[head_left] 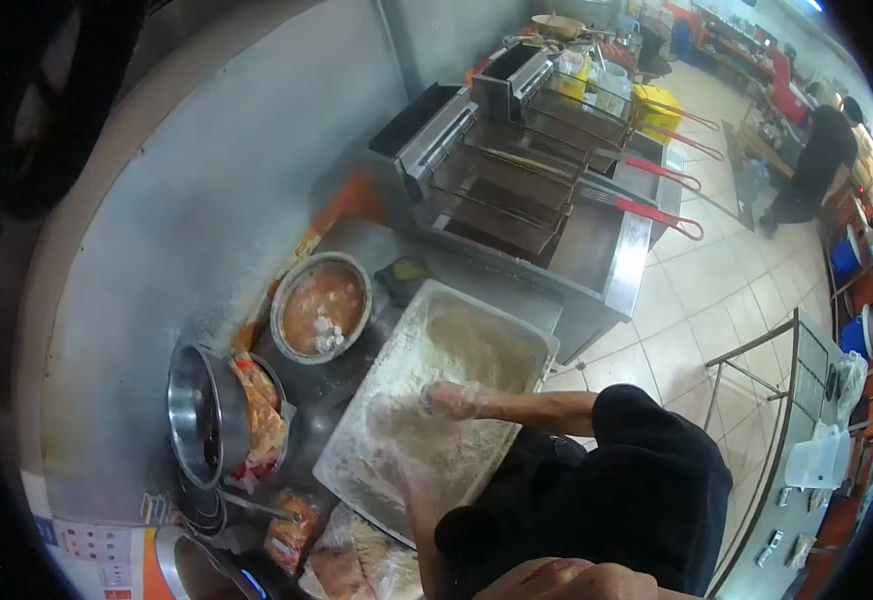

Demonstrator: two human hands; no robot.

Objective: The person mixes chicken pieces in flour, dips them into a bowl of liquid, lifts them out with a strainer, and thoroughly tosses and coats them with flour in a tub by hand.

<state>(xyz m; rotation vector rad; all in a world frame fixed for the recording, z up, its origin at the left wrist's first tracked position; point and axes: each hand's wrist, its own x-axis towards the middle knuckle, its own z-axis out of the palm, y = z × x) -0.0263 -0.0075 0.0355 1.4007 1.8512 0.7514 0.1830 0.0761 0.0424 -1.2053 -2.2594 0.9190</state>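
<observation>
A large white rectangular tub point(331, 462) of flour point(476, 345) lies in front of me. My right hand point(456, 401), dusted white, is over the flour near the tub's middle. Its fingers look curled in, and whatever they may hold is hidden. Closer to the near side, my left hand point(413, 476) is in the flour, pale and smeared by motion, so its fingers do not show. Beside the tub stands a round bowl point(278, 318) of reddish-brown liquid with a whitish lump floating in it.
Fryers point(546, 170) with wire baskets and red handles point(656, 213) stand beyond the tub. A steel bowl point(196, 415), bagged food point(291, 530) and a plastic bag point(386, 560) are at left. A metal rack point(806, 370) stands on the right; a person in black point(824, 160) is farther off.
</observation>
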